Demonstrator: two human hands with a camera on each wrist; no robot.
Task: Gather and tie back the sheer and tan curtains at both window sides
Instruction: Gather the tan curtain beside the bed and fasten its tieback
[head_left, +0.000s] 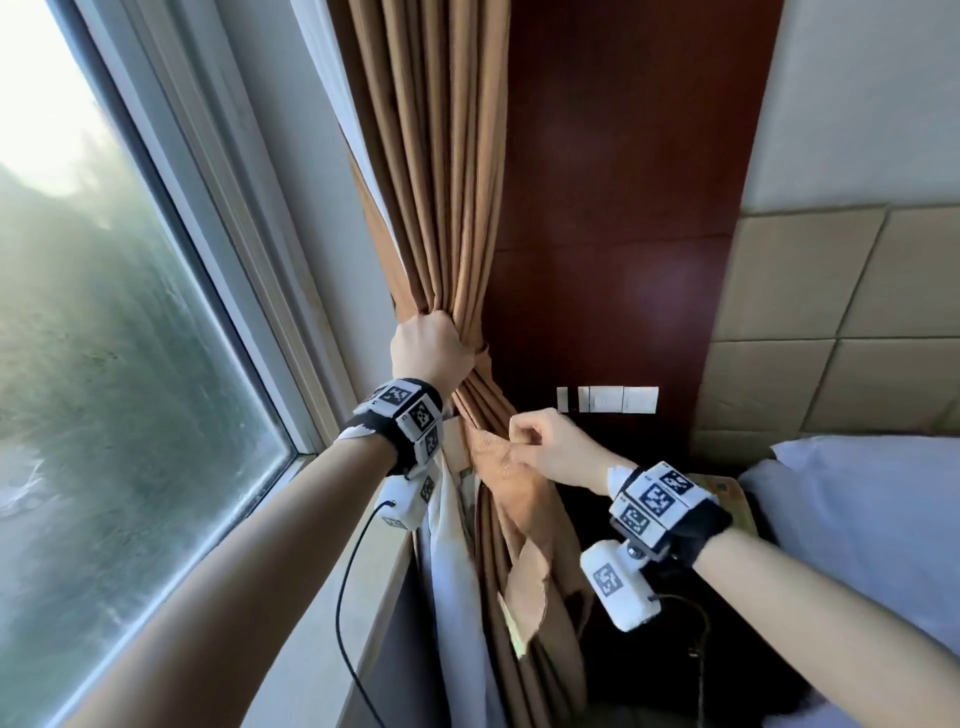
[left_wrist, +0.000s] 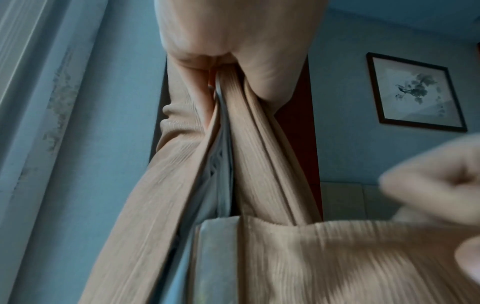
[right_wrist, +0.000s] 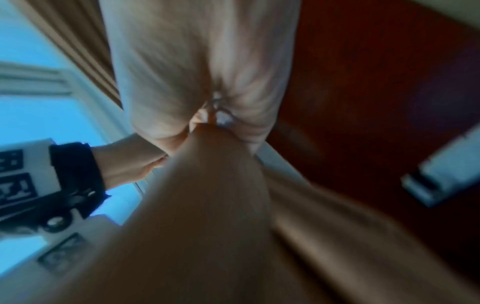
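The tan curtain (head_left: 447, 208) hangs in pleats beside the window, bunched at mid-height where my left hand (head_left: 434, 345) grips it in a fist. White sheer curtain (head_left: 447, 571) shows below that hand and along the tan curtain's left edge. In the left wrist view my fingers (left_wrist: 197, 86) wrap the tan folds (left_wrist: 259, 164) with pale sheer between them. Lower right, my right hand (head_left: 530, 441) pinches a flat tan fabric strip (head_left: 498, 457) that runs from the bundle. The right wrist view is blurred: my right hand (right_wrist: 207, 82) holds tan cloth (right_wrist: 207, 195).
A window (head_left: 104, 312) with a white frame fills the left. Dark red wood panelling (head_left: 623, 208) with a white switch plate (head_left: 608, 399) stands behind the curtain. A padded headboard (head_left: 841, 322) and a bed with a white pillow (head_left: 857, 509) are at the right. A cable (head_left: 343, 597) hangs from my left wrist.
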